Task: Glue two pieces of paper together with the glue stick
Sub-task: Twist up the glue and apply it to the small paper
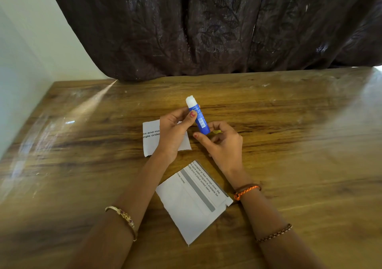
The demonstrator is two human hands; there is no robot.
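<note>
A blue glue stick with its white glue tip bare points up and away, held above the wooden table. My left hand pinches its upper body between thumb and fingers. My right hand holds its lower end; something yellow shows between those fingers. Under my left hand lies a small white printed piece of paper, partly hidden. A larger white printed piece of paper lies nearer to me, between my forearms, turned at an angle.
A dark patterned curtain hangs along the table's far edge. A pale wall borders the left side. Bracelets sit on both wrists.
</note>
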